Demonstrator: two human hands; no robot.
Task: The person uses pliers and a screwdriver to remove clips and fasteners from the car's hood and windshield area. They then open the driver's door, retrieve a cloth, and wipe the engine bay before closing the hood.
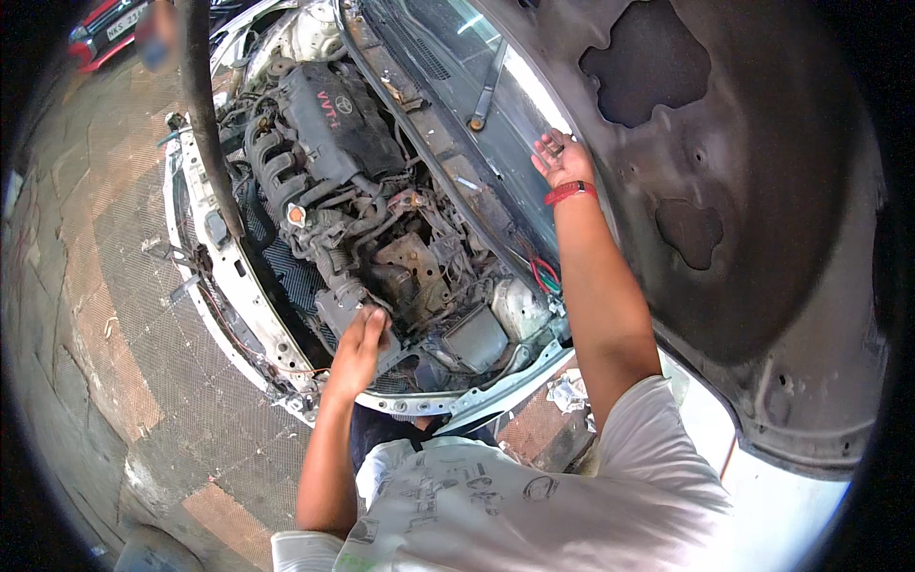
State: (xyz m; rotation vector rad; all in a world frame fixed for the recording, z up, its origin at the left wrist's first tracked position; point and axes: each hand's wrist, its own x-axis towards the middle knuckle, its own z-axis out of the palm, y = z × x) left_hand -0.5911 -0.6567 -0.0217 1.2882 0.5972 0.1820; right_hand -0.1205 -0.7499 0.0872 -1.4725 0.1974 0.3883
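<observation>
My right hand [563, 160], with a red watch band [570, 193] on its wrist, is raised beside the windshield [522, 157]. Its palm faces up and the fingers curl around a small dark metal piece [555, 150], too small to name exactly. Lower down, my left hand [359, 351] hovers at the near edge of the open engine bay, over a dark grey box [341, 313]. Its fingers are pressed together; what they hold, if anything, is hidden. Beyond it lies the engine, with a black plastic cover [348, 124] and a ribbed intake manifold [276, 172].
The raised hood [762, 219] stands close on the right. A dark bar [205, 124] crosses the front of the bay, above the white front frame [214, 191]. A wiper arm [488, 91] lies on the windshield. At the upper left, a red car [100, 38] and a blurred person [157, 38] appear.
</observation>
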